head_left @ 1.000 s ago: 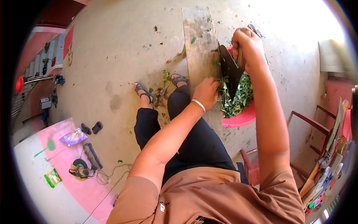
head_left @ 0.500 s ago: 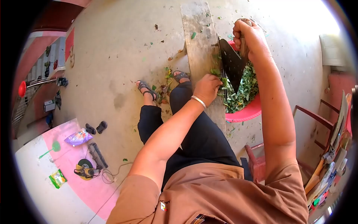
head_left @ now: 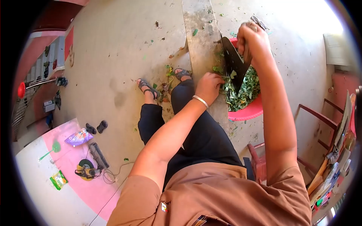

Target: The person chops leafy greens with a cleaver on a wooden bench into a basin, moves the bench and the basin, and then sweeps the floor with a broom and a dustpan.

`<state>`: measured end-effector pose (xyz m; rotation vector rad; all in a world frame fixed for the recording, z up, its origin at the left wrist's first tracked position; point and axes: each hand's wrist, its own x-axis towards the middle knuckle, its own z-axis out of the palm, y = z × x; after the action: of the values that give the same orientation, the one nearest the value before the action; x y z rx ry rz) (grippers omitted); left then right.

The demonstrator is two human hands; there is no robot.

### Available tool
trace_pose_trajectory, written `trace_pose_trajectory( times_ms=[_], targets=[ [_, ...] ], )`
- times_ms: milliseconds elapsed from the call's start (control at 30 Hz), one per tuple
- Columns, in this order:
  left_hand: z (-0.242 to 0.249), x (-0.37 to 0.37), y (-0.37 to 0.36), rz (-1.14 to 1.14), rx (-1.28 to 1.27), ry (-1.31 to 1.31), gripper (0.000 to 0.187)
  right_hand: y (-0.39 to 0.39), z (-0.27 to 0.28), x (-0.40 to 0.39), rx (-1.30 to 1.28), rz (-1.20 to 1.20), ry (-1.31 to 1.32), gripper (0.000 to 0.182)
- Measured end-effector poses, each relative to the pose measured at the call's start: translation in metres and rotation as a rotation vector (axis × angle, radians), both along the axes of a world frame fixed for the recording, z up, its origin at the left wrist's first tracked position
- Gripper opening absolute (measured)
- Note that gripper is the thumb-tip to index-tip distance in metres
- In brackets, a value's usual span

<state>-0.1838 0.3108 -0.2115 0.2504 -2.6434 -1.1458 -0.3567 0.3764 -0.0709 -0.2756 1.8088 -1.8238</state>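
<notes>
My right hand [head_left: 254, 39] is wrapped round the wooden handle of a broad, dark chopping knife [head_left: 233, 58]. Its blade slants down beside the plank's right edge, with a bit of green leaf stuck on it. My left hand [head_left: 209, 87], a pale bangle on its wrist, rests on the wooden plank [head_left: 201, 41] with its fingers closed on leafy green stems [head_left: 225, 86] at that same edge. Under the blade stands a pink basin [head_left: 250, 112] holding a heap of chopped leaves [head_left: 247, 90]; my right forearm hides part of it.
Leaf scraps [head_left: 164, 90] litter the floor by my sandalled feet [head_left: 148, 89]. A reddish chair [head_left: 258, 162] is at my right hip. On the lower left are an angle grinder [head_left: 86, 170] with a cord, a purple packet [head_left: 79, 138] and black shoes [head_left: 102, 127].
My right hand and the knife have shifted slightly, and a leaf piece now shows on the blade. My left hand stays at nearly the same spot on the plank.
</notes>
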Motion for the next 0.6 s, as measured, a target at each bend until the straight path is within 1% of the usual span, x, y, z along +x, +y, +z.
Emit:
trace_pose_trajectory(
  times_ms=[67, 133, 200, 233, 267, 333, 367, 433, 467, 533, 567, 600],
  targets=[
    [0.001, -0.003, 0.002, 0.016, 0.014, 0.01, 0.013, -0.007, 0.01, -0.014, 0.005, -0.014, -0.107, 0.011],
    [0.002, -0.007, 0.004, 0.051, 0.077, -0.023, 0.011, -0.007, 0.011, -0.006, -0.025, 0.0, -0.063, 0.011],
    [0.003, -0.008, 0.006, 0.069, 0.087, -0.042, 0.011, 0.007, -0.005, 0.01, -0.006, 0.043, 0.057, 0.009],
    [0.001, -0.007, 0.007, 0.075, 0.094, -0.06, 0.01, 0.01, -0.017, 0.026, -0.045, 0.09, 0.402, 0.007],
    [0.0, -0.005, 0.007, 0.079, 0.099, -0.067, 0.01, 0.02, -0.023, 0.044, -0.057, -0.074, 0.083, 0.003],
    [0.001, -0.001, 0.002, 0.049, 0.067, 0.053, 0.019, 0.027, -0.031, 0.066, -0.049, -0.099, 0.059, 0.004],
    [0.003, 0.003, 0.002, 0.044, 0.065, 0.047, 0.019, 0.03, -0.036, 0.066, -0.061, -0.08, 0.043, 0.006],
    [0.02, 0.004, 0.001, 0.193, 0.128, -0.014, 0.032, 0.028, -0.034, 0.065, -0.061, -0.057, 0.026, 0.006],
    [0.021, 0.001, -0.001, 0.19, 0.125, -0.008, 0.032, 0.027, -0.031, 0.063, -0.057, -0.026, 0.012, 0.005],
    [0.018, -0.005, -0.006, 0.195, -0.115, 0.053, 0.041, 0.021, -0.025, 0.05, -0.037, 0.001, 0.023, 0.003],
    [0.015, -0.004, -0.009, 0.059, -0.093, 0.014, 0.04, 0.02, -0.022, 0.034, -0.013, 0.055, 0.042, 0.006],
    [0.012, -0.002, -0.007, 0.061, -0.091, 0.014, 0.04, 0.016, -0.013, 0.017, 0.014, 0.107, 0.058, 0.009]
  ],
)
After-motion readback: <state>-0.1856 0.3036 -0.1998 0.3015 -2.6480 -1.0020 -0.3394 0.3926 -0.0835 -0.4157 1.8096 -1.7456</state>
